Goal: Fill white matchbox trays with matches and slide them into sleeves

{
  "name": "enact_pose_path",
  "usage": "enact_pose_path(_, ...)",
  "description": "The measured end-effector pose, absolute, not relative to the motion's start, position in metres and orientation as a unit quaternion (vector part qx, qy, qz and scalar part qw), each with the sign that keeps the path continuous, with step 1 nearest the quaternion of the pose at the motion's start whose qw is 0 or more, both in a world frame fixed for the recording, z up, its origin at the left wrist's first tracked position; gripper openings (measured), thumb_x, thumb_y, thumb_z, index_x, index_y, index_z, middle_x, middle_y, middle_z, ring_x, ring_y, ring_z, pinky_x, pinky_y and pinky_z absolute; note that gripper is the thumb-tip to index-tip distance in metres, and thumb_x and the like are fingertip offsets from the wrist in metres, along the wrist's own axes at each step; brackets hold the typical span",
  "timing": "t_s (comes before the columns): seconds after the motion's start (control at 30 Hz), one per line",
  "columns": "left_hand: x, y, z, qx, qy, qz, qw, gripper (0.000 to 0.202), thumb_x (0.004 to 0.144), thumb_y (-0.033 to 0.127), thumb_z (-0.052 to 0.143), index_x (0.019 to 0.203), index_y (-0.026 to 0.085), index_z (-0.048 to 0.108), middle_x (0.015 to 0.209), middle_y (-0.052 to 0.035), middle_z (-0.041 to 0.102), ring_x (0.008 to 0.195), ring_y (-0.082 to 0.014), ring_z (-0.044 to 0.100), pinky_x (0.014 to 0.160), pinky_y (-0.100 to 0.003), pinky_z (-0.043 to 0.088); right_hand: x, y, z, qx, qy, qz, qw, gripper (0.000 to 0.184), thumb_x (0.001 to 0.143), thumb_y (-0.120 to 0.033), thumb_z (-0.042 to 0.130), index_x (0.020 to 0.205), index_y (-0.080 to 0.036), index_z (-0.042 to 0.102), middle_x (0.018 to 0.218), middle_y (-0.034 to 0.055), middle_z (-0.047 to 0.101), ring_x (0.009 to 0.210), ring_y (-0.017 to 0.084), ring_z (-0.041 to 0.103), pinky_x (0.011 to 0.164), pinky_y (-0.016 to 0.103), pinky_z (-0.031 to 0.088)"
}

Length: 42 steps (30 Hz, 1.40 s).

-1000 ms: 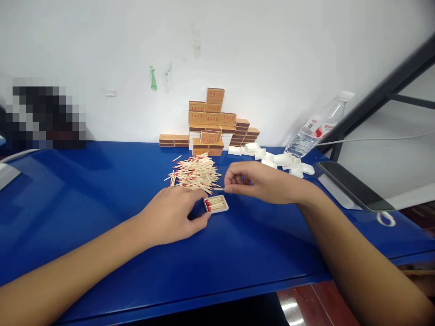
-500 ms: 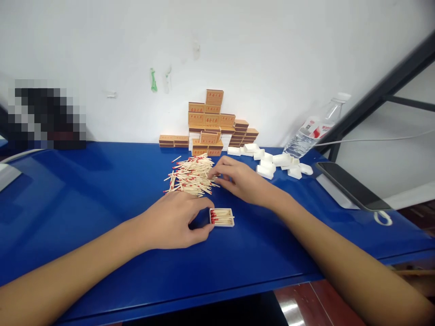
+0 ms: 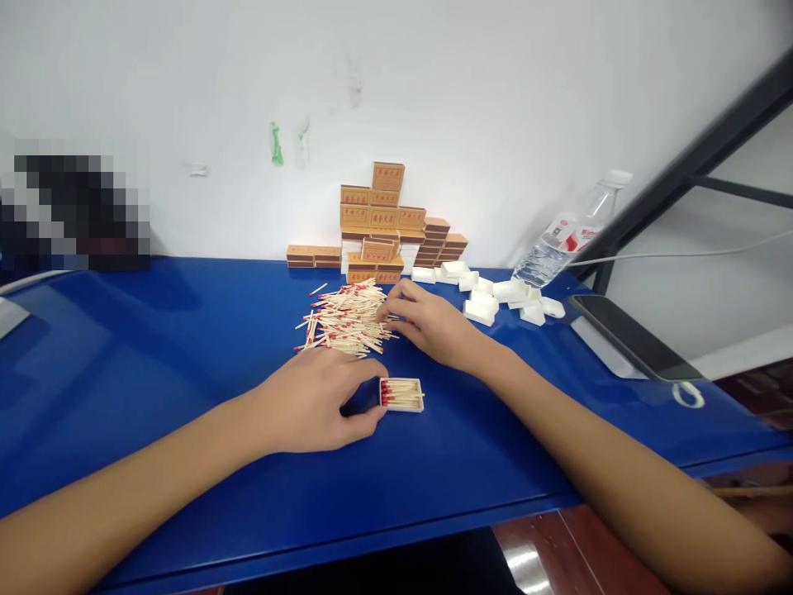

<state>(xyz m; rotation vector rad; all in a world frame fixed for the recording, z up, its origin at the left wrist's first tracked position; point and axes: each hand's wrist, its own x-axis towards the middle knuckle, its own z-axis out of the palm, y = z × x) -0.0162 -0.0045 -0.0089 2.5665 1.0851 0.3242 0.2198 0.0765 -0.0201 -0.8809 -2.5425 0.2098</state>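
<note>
A small white matchbox tray (image 3: 402,395) half full of red-tipped matches lies on the blue table (image 3: 186,347). My left hand (image 3: 315,405) curls around the tray's left end, thumb and fingers pinching it. Behind it spreads a loose pile of matches (image 3: 344,318). My right hand (image 3: 427,322) rests at the pile's right edge, fingertips pinched together on some matches there.
Stacked brown matchboxes (image 3: 377,223) stand against the white wall. Several empty white trays (image 3: 489,293) lie to their right. A plastic water bottle (image 3: 557,240), a dark phone (image 3: 632,335) and a black metal frame (image 3: 694,165) are at the right. A pixelated dark shape sits far left.
My right hand went from above the tray back to the match pile's right edge. The tray and my left hand slid slightly toward me.
</note>
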Motion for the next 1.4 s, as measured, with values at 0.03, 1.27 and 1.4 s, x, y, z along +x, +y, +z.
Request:
enact_pose_path(0.03, -0.016, -0.004, -0.009, 0.902, 0.38, 0.116, 0.167, 0.022, 0.093, 0.04, 0.061, 0.108, 0.027, 0.071, 0.065, 0.0054, 0.061, 0.057, -0.0124, 0.057, 0.056, -0.027, 0.032, 0.219, 0.076, -0.02, -0.318, -0.92, 0.074, 0.216, 0.023, 0.102, -0.011, 0.052, 0.115, -0.022, 0.067, 0.115, 0.0081, 0.056, 0.095, 0.019, 0.059, 0.084, 0.031, 0.048)
enact_pose_path(1.27, -0.017, 0.001, -0.011, 0.872, 0.458, 0.137, 0.104, 0.029, 0.092, 0.043, 0.06, 0.11, 0.023, 0.072, 0.067, 0.0026, 0.065, 0.059, -0.0155, 0.057, 0.059, -0.029, 0.033, 0.226, 0.048, 0.027, -0.298, -0.92, 0.239, 0.092, 0.006, 0.092, -0.02, 0.073, 0.086, -0.018, 0.074, 0.085, 0.0011, 0.067, 0.075, 0.013, 0.057, 0.068, 0.026, 0.044)
enact_pose_path(1.4, -0.017, 0.003, -0.013, 0.874, 0.455, 0.142, 0.1, 0.029, 0.092, 0.043, 0.061, 0.11, 0.024, 0.071, 0.067, 0.0029, 0.065, 0.059, -0.0155, 0.057, 0.059, -0.029, 0.034, 0.225, 0.046, 0.027, -0.291, -0.915, 0.261, 0.096, 0.005, 0.092, -0.02, 0.073, 0.087, -0.018, 0.073, 0.087, 0.0009, 0.067, 0.075, 0.012, 0.058, 0.066, 0.025, 0.045)
